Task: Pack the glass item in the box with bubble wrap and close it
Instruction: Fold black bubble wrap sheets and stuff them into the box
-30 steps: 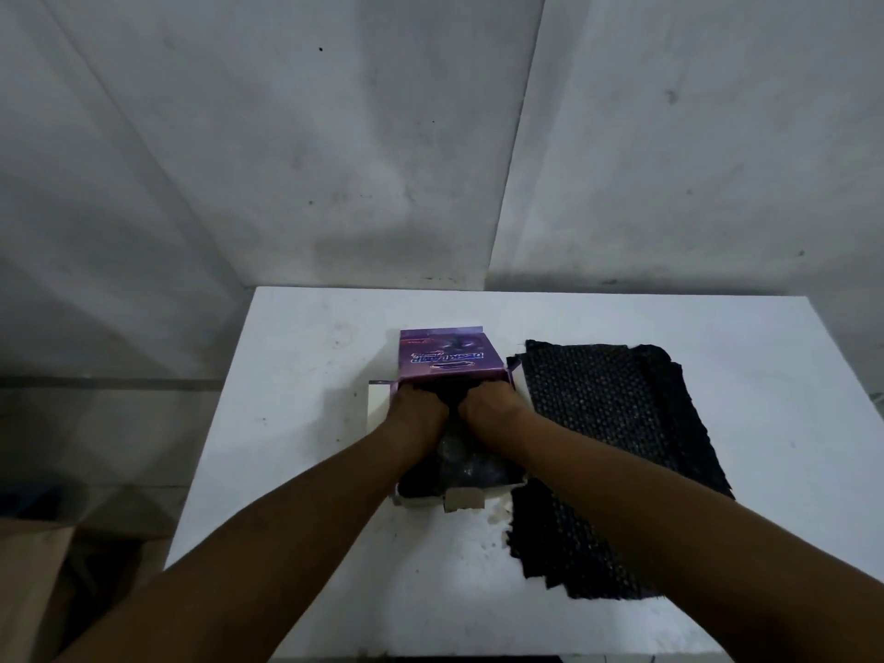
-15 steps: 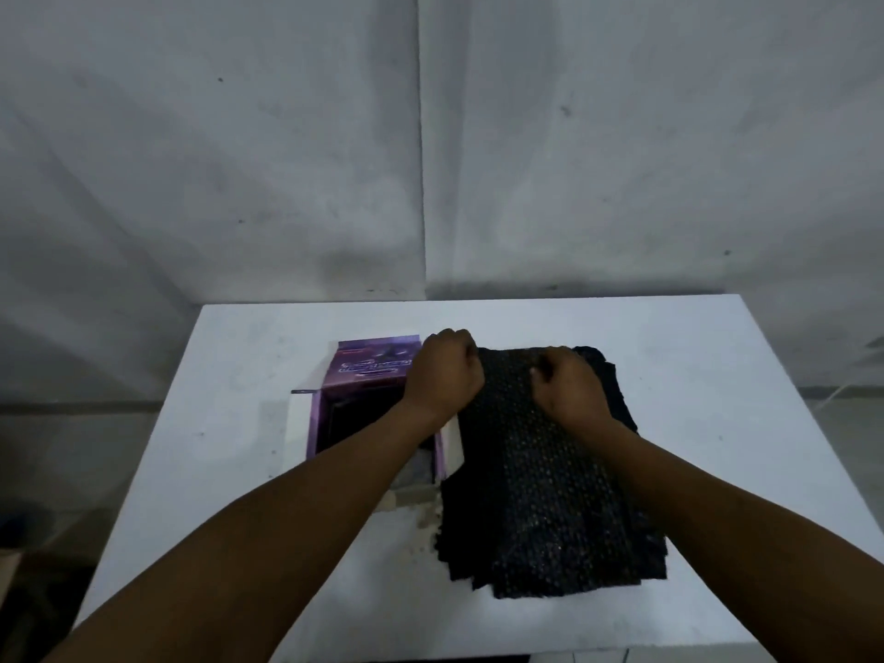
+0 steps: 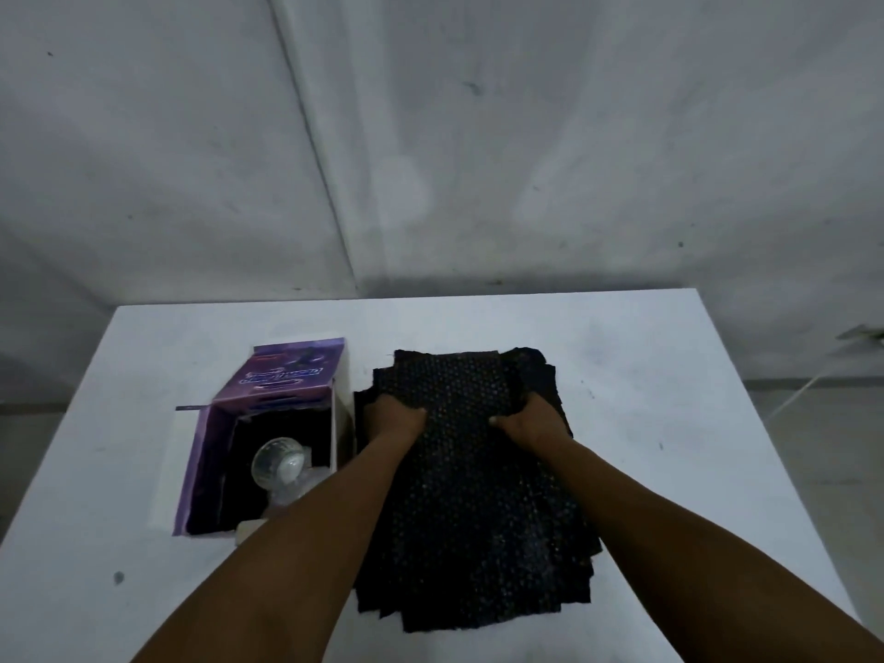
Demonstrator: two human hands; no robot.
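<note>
two hands on the stack of black bubble wrap sheets (image 3: 478, 490), which lies flat on the white table (image 3: 669, 423) just to the right of the open purple cardboard box (image 3: 268, 433). left hand (image 3: 394, 416) has its fingers curled down onto the left side of the top sheet, thumb pointing inward; right hand (image 3: 528, 421) mirrors it on the right side. both look to be gripping or bunching the top sheet, though whether fingers are under its edge can't be told (knuckles hide it). likely reason for the paired grip: peeling one sheet off the pile without dragging the rest along.

clear glass item (image 3: 280, 464), roundish and transparent, sits inside the box toward its near end, on dark lining that looks like black wrap already laid in. some clear crinkled material shows next to it, partly behind the left forearm. box lid flap (image 3: 292, 370) stands tilted up at the far end, side flap spread out left, so the opening is free for more padding.

judgement: glass is in, top cushioning not yet on, box not closed, so roughly mid-task. next move probably lifts this sheet over to cover the glass. risk: sheets cling together and several come up, or the box gets nudged by the left forearm (it passes just beside the box's near right corner).
</note>
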